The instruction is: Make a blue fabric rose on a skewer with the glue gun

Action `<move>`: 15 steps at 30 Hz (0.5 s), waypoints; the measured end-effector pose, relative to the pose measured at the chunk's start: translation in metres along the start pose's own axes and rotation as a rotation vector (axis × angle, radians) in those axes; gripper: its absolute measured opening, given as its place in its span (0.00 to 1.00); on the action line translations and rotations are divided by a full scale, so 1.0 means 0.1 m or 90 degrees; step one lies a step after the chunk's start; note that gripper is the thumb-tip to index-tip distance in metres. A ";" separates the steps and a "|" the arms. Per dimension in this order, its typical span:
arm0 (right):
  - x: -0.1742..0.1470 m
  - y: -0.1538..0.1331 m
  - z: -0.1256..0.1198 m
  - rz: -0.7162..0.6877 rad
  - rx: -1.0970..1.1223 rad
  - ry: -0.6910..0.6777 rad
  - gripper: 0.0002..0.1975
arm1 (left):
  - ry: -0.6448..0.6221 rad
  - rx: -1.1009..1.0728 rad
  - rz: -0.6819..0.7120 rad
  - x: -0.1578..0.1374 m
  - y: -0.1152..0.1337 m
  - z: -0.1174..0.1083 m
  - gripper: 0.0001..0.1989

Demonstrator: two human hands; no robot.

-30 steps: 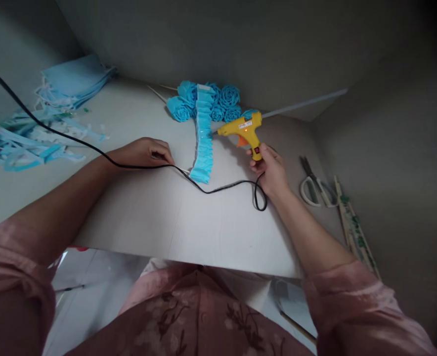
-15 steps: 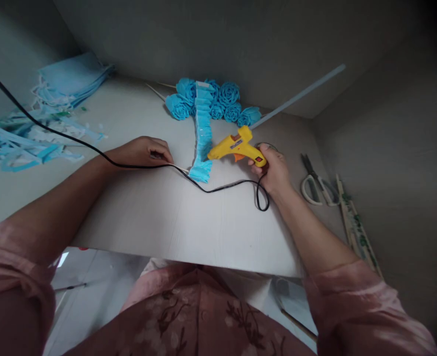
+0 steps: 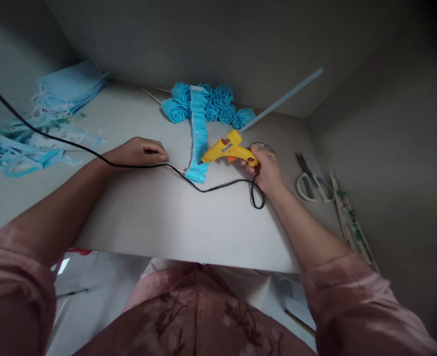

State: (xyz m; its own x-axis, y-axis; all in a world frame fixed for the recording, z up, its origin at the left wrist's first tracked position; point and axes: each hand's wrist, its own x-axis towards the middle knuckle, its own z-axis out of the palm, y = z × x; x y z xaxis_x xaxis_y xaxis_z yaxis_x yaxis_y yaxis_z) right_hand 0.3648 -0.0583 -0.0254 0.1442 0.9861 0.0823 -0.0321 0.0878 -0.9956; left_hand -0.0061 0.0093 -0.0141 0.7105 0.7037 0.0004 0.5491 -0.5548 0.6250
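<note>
My right hand [image 3: 266, 167] is wrapped round the handle of a yellow glue gun [image 3: 229, 147], which has a long pale glue stick [image 3: 283, 99] jutting from its back. The gun's nozzle is at the lower part of a ruffled blue strip [image 3: 199, 131], touching it or just above it. My left hand [image 3: 142, 151] pinches a thin wooden stick [image 3: 174, 169], whose far end meets the strip's lower end. A black cord [image 3: 140, 166] crosses in front of my left fingers and loops below my right hand.
Several blue flowers [image 3: 223, 96] on sticks lie behind the strip. Blue face masks [image 3: 68, 86] are stacked at the back left, with blue and white scraps [image 3: 36, 153] before them. Scissors [image 3: 313, 185] and a bundle of sticks [image 3: 352, 217] lie on the right.
The whole view has shifted slightly to the left. Both hands, the glue gun and the strip keep nearly the same places relative to one another.
</note>
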 end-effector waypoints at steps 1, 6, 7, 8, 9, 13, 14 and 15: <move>0.00 0.00 0.01 -0.004 -0.003 -0.001 0.25 | 0.014 -0.006 -0.019 0.00 -0.01 0.00 0.28; 0.00 0.01 0.02 -0.044 -0.053 -0.018 0.26 | 0.080 -0.018 -0.092 0.04 -0.08 -0.06 0.29; 0.00 0.00 0.01 -0.054 -0.059 -0.022 0.25 | 0.080 0.013 -0.093 0.01 -0.09 -0.10 0.30; -0.01 0.00 0.01 -0.061 -0.061 -0.026 0.25 | 0.076 0.056 -0.090 -0.05 -0.10 -0.15 0.30; -0.01 -0.01 0.01 -0.066 -0.061 -0.030 0.25 | 0.068 0.106 -0.084 -0.14 -0.10 -0.20 0.31; -0.01 -0.02 0.00 -0.079 -0.058 -0.057 0.24 | 0.003 0.300 -0.131 -0.83 0.11 -0.37 0.30; -0.01 -0.02 0.00 -0.081 -0.059 -0.062 0.24 | -0.002 0.349 -0.161 -1.03 0.23 -0.38 0.29; 0.00 -0.01 -0.01 -0.082 -0.060 -0.065 0.24 | 0.003 0.385 -0.174 -1.23 0.39 -0.37 0.30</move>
State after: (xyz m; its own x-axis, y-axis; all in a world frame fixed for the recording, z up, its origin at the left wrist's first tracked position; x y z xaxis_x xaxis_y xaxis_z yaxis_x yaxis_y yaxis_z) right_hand 0.3656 -0.0583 -0.0243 0.0399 0.9771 0.2091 0.0732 0.2059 -0.9758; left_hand -0.0884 -0.0823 0.0388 0.5090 0.8558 -0.0925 0.8607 -0.5060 0.0552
